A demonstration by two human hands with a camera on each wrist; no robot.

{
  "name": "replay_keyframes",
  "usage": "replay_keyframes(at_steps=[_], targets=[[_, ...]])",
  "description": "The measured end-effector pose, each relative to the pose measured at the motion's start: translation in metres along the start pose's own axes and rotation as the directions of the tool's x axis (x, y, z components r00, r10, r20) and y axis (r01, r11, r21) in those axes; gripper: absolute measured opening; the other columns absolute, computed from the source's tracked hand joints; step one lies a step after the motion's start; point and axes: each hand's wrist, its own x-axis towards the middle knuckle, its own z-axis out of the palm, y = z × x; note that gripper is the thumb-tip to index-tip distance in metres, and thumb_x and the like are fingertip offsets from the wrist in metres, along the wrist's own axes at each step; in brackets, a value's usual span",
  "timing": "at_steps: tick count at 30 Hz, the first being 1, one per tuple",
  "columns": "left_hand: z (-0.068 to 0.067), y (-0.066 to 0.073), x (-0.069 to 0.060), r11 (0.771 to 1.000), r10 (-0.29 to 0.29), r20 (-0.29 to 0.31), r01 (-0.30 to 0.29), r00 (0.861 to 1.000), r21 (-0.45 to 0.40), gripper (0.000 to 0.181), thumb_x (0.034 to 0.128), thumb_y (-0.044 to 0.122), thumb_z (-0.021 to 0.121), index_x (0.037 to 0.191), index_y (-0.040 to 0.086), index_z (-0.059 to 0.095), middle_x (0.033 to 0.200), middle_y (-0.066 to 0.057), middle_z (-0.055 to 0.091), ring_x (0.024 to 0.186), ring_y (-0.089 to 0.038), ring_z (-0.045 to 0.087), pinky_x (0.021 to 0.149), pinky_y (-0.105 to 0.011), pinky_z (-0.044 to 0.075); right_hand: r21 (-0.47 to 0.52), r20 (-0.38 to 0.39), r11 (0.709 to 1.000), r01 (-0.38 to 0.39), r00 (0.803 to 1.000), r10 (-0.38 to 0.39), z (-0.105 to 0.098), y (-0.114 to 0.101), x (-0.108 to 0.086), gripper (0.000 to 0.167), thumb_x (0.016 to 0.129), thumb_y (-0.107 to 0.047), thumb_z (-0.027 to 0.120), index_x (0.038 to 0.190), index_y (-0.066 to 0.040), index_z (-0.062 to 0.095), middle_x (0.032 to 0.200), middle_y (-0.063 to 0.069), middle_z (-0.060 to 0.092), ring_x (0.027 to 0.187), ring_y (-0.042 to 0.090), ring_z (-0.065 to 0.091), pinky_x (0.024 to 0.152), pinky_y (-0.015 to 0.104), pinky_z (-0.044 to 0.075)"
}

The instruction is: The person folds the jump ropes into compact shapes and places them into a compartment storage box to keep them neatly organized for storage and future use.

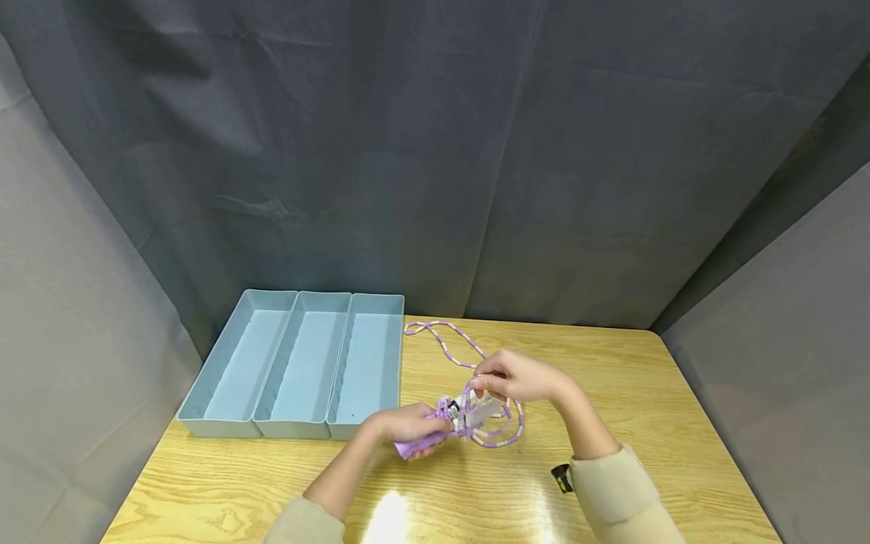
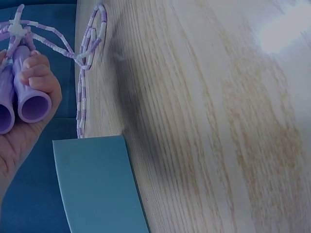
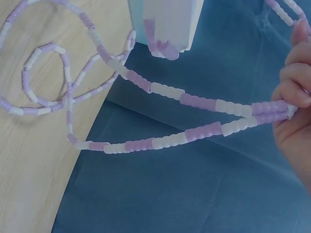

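Note:
A jump rope of purple and white beads (image 1: 513,431) has purple handles (image 2: 35,107). My left hand (image 1: 413,425) grips both handles side by side, their hollow ends toward the camera in the left wrist view. Beaded strands gather beyond those fingers, by a small black-and-white label (image 1: 454,410). Above and to the right, my right hand (image 1: 518,375) pinches the rope. In the right wrist view, doubled beaded strands (image 3: 204,103) run out from the fingers of that hand (image 3: 296,92). One loop of rope (image 1: 442,325) lies on the table toward the back.
Three light-blue bins (image 1: 370,355) stand side by side on the left of the wooden table (image 1: 612,393). A dark grey curtain (image 1: 381,189) hangs behind, with pale panels on both sides. Beside the right sleeve is a small black-and-yellow item (image 1: 562,477).

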Motion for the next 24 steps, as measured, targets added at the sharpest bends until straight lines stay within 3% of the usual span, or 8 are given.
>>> replay_keyframes(at_steps=[7,14,20,24], targets=[[0.005,0.001,-0.001,1.000,-0.004,0.074,0.002,0.997,0.024,0.051,0.0902,0.036,0.047,0.084,-0.014,0.053,0.052,-0.002,0.051,0.040,-0.011,0.045,0.036,-0.020,0.041,-0.025,0.010,0.999,-0.041,0.999,0.042,0.003,0.009,0.008,0.022,0.093,-0.016,0.052,0.075,-0.009,0.061,0.055,-0.005,0.048,0.050,0.001,0.042,0.047,0.018,0.038],[0.009,0.000,-0.002,1.000,0.001,0.131,-0.003,0.991,0.019,0.054,0.0910,0.037,0.047,0.086,-0.017,0.052,0.051,-0.003,0.052,0.039,-0.011,0.046,0.035,-0.020,0.042,0.007,0.023,0.998,-0.068,0.997,0.068,0.006,0.020,0.012,0.023,0.094,-0.017,0.051,0.074,-0.010,0.060,0.056,0.011,0.050,0.049,0.001,0.041,0.046,0.017,0.037],[0.011,0.002,-0.003,0.999,0.019,0.165,-0.025,0.986,0.037,0.054,0.0924,0.037,0.044,0.081,-0.015,0.051,0.050,-0.003,0.051,0.036,-0.011,0.044,0.034,-0.020,0.040,0.035,0.010,0.997,-0.069,0.998,0.069,0.010,0.032,0.014,0.026,0.094,-0.017,0.050,0.072,-0.010,0.060,0.054,-0.002,0.046,0.048,0.002,0.040,0.046,0.018,0.037],[0.013,0.003,-0.004,0.999,0.032,0.185,-0.039,0.982,0.037,0.054,0.0932,0.036,0.043,0.084,-0.017,0.050,0.051,-0.003,0.051,0.037,-0.011,0.044,0.035,-0.020,0.040,0.033,-0.002,0.997,-0.070,0.998,0.070,0.014,0.040,0.014,0.026,0.094,-0.015,0.049,0.072,-0.010,0.060,0.053,0.001,0.047,0.048,0.002,0.039,0.046,0.018,0.037]])
